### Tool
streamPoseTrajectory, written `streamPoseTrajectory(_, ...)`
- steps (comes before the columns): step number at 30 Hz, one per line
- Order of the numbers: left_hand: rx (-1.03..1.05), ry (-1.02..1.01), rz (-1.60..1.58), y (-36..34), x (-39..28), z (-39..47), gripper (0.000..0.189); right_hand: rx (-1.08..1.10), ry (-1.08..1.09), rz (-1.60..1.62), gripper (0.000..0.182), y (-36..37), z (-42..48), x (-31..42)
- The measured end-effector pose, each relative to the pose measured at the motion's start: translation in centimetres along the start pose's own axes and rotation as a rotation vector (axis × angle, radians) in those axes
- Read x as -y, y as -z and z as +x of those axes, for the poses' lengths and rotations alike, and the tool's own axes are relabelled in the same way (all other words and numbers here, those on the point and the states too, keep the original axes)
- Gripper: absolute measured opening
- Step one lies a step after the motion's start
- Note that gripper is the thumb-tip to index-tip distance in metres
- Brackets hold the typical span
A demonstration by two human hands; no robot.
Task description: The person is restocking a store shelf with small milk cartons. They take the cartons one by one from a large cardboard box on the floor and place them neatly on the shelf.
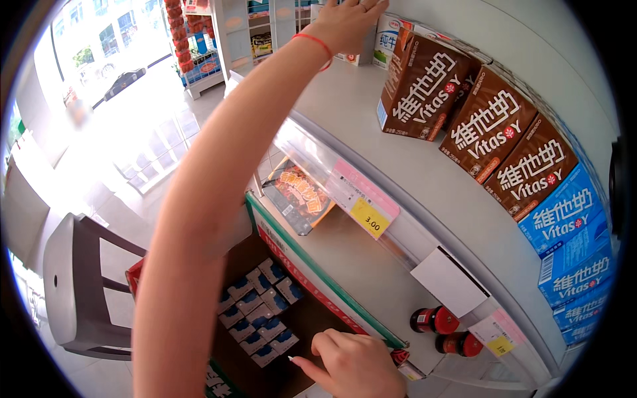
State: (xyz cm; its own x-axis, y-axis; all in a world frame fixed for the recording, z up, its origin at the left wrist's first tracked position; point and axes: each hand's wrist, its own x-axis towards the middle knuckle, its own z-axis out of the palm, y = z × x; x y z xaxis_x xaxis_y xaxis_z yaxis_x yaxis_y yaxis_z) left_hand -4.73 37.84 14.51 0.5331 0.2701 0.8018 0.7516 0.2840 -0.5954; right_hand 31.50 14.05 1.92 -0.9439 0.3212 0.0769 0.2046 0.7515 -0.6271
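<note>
My left hand (346,22) reaches to the far end of the upper shelf (343,94), partly cut off by the top of the view. It is at the white milk cartons (388,42); its fingertips and any grip are hidden. Low in the view, my right hand (353,363) hovers by the corner of an open cardboard box (323,303). Its fingers are loosely bent, the thumb stands apart, and nothing shows in it. Inside the box lie several small white-and-blue packs (259,313) in rows. My left forearm covers part of the box.
Brown Vitasoy cartons (428,84) and blue Vitasoy cartons (557,209) line the upper shelf. Price labels (366,199) run along its edge. Below are a packaged noodle tray (298,196) and two red-lidded jars (443,321). A grey plastic chair (74,288) stands left.
</note>
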Motion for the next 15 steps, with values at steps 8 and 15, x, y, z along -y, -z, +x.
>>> streamPoseTrajectory(8,0.716,0.244,-0.234,-1.3,0.7,0.5,0.044,-0.051,0.002,0.011,0.026,0.0,-0.1,-0.4)
streamPoseTrajectory(15,0.392,-0.010,-0.133,5.6,4.7,-2.3,0.046,-0.057,-0.045,0.044,0.026,0.1,0.0,0.5)
